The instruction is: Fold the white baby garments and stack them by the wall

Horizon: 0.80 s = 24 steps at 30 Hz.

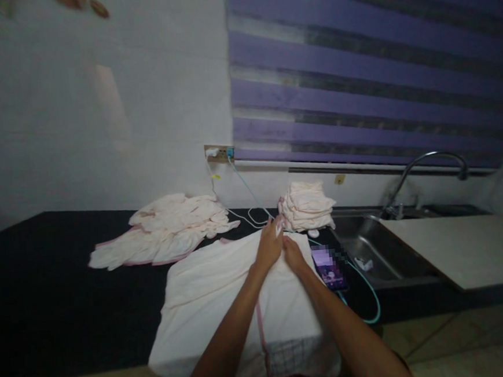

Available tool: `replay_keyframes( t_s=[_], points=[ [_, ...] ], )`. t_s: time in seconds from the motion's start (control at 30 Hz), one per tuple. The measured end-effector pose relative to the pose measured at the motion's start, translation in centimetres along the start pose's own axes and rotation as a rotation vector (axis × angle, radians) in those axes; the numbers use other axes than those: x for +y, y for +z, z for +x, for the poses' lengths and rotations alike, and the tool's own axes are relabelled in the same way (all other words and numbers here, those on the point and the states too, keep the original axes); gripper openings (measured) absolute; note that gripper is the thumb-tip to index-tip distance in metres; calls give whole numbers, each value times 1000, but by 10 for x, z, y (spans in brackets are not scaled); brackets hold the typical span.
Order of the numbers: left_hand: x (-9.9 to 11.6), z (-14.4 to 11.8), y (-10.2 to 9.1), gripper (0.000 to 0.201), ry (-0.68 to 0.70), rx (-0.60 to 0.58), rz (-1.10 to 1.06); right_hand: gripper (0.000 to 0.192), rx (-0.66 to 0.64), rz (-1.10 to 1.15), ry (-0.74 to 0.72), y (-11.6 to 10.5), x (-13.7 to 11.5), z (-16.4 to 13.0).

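Note:
A large cream cloth with pink edging is spread over the front of the dark counter, and its near part hangs over the edge. My left hand is closed on a bunched bit of the cloth's far side, where some pink trim shows above the fingers. Close beside it, my right hand is also closed on the cloth, its fingers partly hidden. Just beyond the hands sits a stack of folded cream cloths. To the left lies a loose, crumpled heap of similar cloths.
A lit phone lies right of the cloth, with a teal cable looping around it. Further right are a metal sink, a curved faucet and a white board. Plugs fill a wall socket behind.

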<state>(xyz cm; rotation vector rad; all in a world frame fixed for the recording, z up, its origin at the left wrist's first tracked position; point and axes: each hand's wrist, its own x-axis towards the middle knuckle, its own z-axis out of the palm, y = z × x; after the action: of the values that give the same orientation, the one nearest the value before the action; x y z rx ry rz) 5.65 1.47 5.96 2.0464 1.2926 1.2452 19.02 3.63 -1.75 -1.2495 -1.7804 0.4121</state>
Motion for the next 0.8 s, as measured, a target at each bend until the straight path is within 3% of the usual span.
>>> replay_keyframes(
  t_s=[0.07,0.13,0.23,0.33,0.4,0.5,0.67,0.73,0.8],
  points=[
    [-9,-9,16,61,-3,-132,31,55,86,87,77,-5,3,5],
    [-16,-18,23,77,-20,-256,62,58,162,155,156,-8,3,8],
    [-20,-28,21,99,-26,-408,162,52,220,219,216,-7,0,7],
    [-16,-37,8,94,27,-437,333,38,241,233,218,-3,-6,2],
    [-13,-49,-6,88,24,-386,435,29,272,215,229,-2,-9,-1],
    [-22,-77,-39,80,-105,-262,578,22,350,166,277,-4,-12,-6],
    [-61,-133,-107,71,-325,-92,818,38,517,71,389,-9,-14,-13],
    [-75,-148,-127,65,-331,-83,903,47,551,-6,378,-10,-17,-16],
    [-85,-155,-140,61,-293,-100,959,53,505,-171,331,-11,-20,-19]
  ],
)
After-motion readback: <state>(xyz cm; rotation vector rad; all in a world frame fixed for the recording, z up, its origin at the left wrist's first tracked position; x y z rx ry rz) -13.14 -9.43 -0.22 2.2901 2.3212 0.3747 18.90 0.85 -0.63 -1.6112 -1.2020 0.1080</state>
